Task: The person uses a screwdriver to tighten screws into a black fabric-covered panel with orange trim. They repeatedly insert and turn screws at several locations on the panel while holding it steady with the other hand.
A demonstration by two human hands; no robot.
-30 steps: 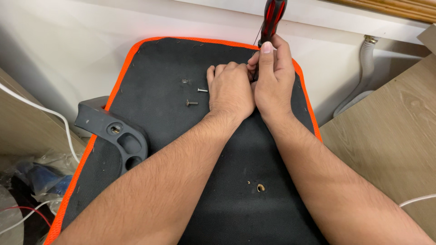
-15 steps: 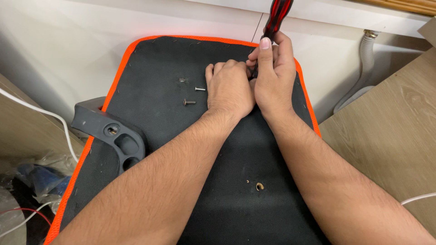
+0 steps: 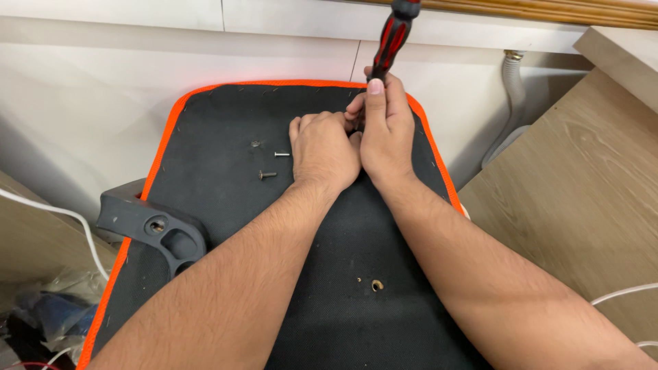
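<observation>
A black chair seat underside (image 3: 226,171) with an orange rim lies flat before me. My right hand (image 3: 387,133) is wrapped around a red and black screwdriver (image 3: 392,34) held upright near the seat's far right part. My left hand (image 3: 325,147) rests next to it, fingers curled at the screwdriver's lower end; the tip is hidden behind both hands. Two loose screws (image 3: 267,175) (image 3: 282,154) lie on the seat left of my left hand. A bare screw hole (image 3: 376,285) shows between my forearms.
A dark grey plastic armrest bracket (image 3: 154,229) is attached at the seat's left edge. A wooden board (image 3: 582,199) lies on the right, with a grey corrugated hose (image 3: 510,103) behind it. White cables and a plastic bag lie at the lower left.
The view has shifted slightly, so hands and seat sit a little lower in frame. Both hands remain together at the screwdriver; its handle now tilts a little differently.
</observation>
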